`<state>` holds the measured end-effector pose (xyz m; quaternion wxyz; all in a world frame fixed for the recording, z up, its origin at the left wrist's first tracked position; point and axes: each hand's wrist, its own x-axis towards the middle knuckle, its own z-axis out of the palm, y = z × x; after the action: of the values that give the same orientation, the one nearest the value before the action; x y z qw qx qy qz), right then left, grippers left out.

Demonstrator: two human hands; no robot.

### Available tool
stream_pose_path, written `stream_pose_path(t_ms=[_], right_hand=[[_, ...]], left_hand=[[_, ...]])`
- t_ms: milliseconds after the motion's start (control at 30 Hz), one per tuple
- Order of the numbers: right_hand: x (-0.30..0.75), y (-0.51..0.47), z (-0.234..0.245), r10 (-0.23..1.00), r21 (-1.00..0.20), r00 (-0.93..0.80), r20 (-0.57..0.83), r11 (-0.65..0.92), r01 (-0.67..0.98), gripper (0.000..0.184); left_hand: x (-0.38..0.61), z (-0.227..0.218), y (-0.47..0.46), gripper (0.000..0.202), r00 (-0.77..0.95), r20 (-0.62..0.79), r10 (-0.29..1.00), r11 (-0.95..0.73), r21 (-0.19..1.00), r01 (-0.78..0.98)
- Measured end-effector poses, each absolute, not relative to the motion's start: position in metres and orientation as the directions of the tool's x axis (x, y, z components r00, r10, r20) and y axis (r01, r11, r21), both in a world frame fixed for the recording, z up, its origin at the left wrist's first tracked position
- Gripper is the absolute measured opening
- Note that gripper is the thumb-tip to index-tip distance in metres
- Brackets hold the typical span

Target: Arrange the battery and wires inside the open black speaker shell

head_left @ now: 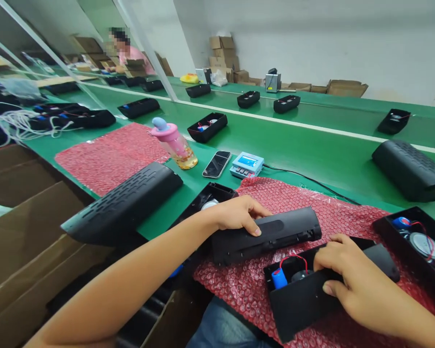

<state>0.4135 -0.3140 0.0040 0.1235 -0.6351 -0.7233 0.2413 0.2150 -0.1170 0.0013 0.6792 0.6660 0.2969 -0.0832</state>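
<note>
My left hand (244, 215) is closed on a black speaker housing half (293, 227), thumb on its outer face and fingers over the far edge. It is tilted above the red bubble wrap (235, 290). My right hand (342, 275) grips the near wall of a second black speaker housing (300, 304), thumb outside and fingers reaching inside. In that housing a blue battery cell (279, 279) with red wires shows, beside a partly covered round speaker driver. Another open housing (380, 222) with a battery and driver lies to the right.
A light-blue tester (247, 165) with a black cable, a phone (217, 164) and a pink-lidded bottle (177, 147) stand beyond my hands. A black cover (123, 205) juts over the bench edge at left. Several housings sit on the green bench (304, 130). A person (134, 55) sits far left.
</note>
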Motion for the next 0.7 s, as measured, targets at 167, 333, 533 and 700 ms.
stream_pose_path(t_ms=[167,333,533,700], right_hand=[[0.417,-0.322,-0.011,0.950,-0.467,-0.244,0.193,0.308,0.829,0.019],[0.420,-0.319,-0.017,0.911,-0.407,-0.317,0.265,0.404,0.819,0.018],[0.423,-0.319,-0.022,0.902,-0.398,-0.332,0.277,0.422,0.814,0.018],[0.425,-0.320,-0.023,0.878,-0.361,-0.368,0.305,0.465,0.809,0.020]], left_hand=[[0.212,-0.001,-0.118,0.047,0.809,-0.508,0.295,0.109,0.859,0.500],[0.211,0.000,-0.118,0.049,0.815,-0.486,0.316,0.095,0.871,0.483],[0.211,-0.003,-0.118,0.049,0.818,-0.478,0.320,0.074,0.873,0.481],[0.211,-0.005,-0.118,0.048,0.820,-0.473,0.322,0.061,0.875,0.481]])
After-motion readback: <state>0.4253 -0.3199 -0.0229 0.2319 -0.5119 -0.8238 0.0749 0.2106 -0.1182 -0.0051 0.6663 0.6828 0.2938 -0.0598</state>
